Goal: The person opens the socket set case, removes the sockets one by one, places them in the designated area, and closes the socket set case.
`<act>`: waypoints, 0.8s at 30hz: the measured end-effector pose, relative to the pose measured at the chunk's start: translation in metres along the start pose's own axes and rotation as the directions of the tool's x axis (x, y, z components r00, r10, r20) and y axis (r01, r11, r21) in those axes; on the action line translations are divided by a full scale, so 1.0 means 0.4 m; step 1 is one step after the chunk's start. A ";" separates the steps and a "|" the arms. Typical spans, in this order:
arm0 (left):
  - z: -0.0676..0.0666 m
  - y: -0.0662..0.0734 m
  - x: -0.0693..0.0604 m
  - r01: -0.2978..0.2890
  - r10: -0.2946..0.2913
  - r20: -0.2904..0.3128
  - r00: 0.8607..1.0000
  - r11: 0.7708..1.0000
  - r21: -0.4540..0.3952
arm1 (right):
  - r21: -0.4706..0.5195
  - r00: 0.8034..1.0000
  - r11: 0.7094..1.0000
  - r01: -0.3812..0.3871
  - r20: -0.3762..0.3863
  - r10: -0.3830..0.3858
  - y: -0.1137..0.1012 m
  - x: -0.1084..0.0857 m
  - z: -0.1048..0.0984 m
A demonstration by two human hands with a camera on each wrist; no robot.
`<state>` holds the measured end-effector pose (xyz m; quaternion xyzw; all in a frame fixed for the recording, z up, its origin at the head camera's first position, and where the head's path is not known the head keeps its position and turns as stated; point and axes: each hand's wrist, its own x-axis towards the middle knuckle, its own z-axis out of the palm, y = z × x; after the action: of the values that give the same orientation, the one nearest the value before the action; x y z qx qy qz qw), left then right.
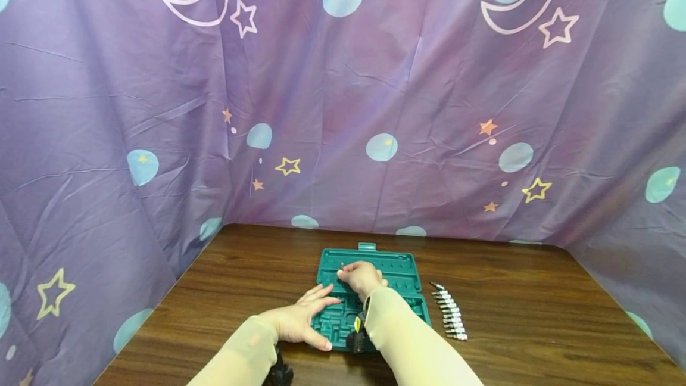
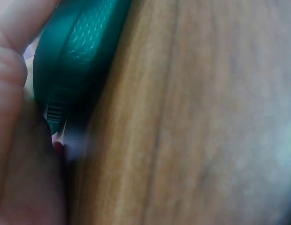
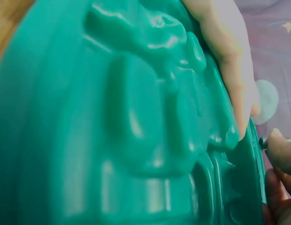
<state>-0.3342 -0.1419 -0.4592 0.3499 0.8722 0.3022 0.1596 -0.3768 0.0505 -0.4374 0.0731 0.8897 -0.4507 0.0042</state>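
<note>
A green plastic tool case (image 1: 332,321) lies unfolded on the table, its moulded recesses facing up. My left hand (image 1: 298,319) rests with spread fingers on the case's left edge, thumb at the near corner. Over the left part of the far half, my right hand (image 1: 362,277) pinches a small metal bit (image 3: 263,143) between thumb and fingertips. Only its dark end shows; the fingers cover the rest. The left wrist view catches the case's textured outer side (image 2: 89,35) beside the left hand's fingers.
Right of the case, several silver bit sockets (image 1: 451,313) with dark tips lie in a column on the brown wooden table (image 1: 514,314). A purple patterned curtain (image 1: 321,88) hangs behind the table and along its sides. A latch tab (image 1: 367,246) sticks out from the case's far edge.
</note>
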 end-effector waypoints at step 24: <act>-0.005 0.000 -0.002 0.011 -0.011 0.018 1.000 1.000 -0.018 | 0.100 0.955 0.961 0.257 0.125 -0.268 0.026 0.023 -0.124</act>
<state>-0.3348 -0.1433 -0.4577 0.3465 0.8699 0.3059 0.1723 -0.3815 0.0977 -0.4171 -0.0769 0.8696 -0.4877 0.0025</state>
